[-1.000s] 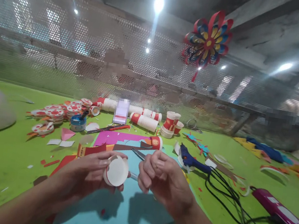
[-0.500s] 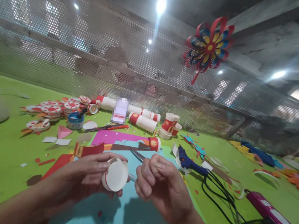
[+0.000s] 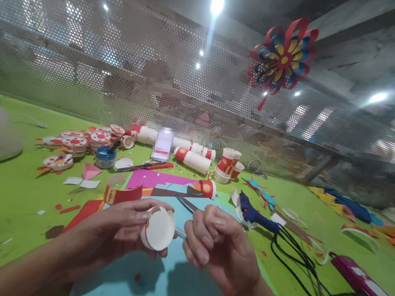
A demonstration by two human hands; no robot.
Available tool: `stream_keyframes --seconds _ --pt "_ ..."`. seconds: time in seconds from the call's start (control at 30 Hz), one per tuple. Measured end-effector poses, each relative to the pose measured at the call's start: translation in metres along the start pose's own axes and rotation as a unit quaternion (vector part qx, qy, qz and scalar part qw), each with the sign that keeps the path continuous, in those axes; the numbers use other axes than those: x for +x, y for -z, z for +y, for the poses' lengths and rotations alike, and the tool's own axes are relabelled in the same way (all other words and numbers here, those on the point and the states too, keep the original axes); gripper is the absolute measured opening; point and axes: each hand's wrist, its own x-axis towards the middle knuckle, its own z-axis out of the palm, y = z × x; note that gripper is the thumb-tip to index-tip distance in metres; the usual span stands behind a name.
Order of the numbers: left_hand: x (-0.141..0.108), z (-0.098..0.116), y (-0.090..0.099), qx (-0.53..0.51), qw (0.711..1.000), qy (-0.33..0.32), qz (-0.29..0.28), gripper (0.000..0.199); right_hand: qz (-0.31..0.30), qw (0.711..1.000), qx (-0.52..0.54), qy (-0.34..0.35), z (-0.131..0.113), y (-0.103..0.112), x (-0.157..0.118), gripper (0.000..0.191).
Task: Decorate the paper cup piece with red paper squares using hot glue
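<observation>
My left hand [image 3: 118, 225] is wrapped round a short white paper cup piece [image 3: 160, 228] with a red edge, its round white face turned toward me. Just to the right, my right hand [image 3: 217, 245] is closed, fingers curled and thumb pressed in; what it holds, if anything, is hidden. Both hands are above light blue paper [image 3: 159, 288]. Behind my right hand the dark blade of a tool [image 3: 185, 203] points up and left. A red paper cup [image 3: 207, 188] lies on its side beyond it.
A blue glue gun [image 3: 256, 216] with a black cable lies right, near a magenta power strip [image 3: 366, 285]. Stacked cups [image 3: 191, 160], a phone [image 3: 162, 144], a blue jar [image 3: 105, 157] and red-dotted paper crafts [image 3: 74, 142] stand behind. A paper flower [image 3: 284, 60] hangs above.
The whole scene has shifted slightly right in view. My left hand still holds the cup piece, now turned slightly; my right hand remains closed beside it.
</observation>
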Motion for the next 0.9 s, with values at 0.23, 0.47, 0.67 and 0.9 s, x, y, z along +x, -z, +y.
stream_keyframes --seconds 0.23,0.47,0.67,0.9 --pt "0.002 -0.001 -0.001 -0.003 1.0 -0.024 0.01 0.034 0.016 0.997 -0.073 -0.017 -0.001 0.004 -0.005 0.018" --pt "0.006 0.001 -0.001 -0.01 0.996 -0.066 0.057 0.03 0.01 0.978 -0.199 -0.06 0.001 0.01 -0.006 0.026" --pt "0.007 0.002 -0.002 -0.032 0.987 -0.07 0.14 0.023 0.044 0.953 -0.295 -0.058 0.003 0.014 -0.005 0.025" --pt "0.007 0.0 -0.001 -0.019 0.985 -0.063 0.16 0.019 0.135 0.882 -0.449 -0.041 0.005 0.013 0.002 0.036"
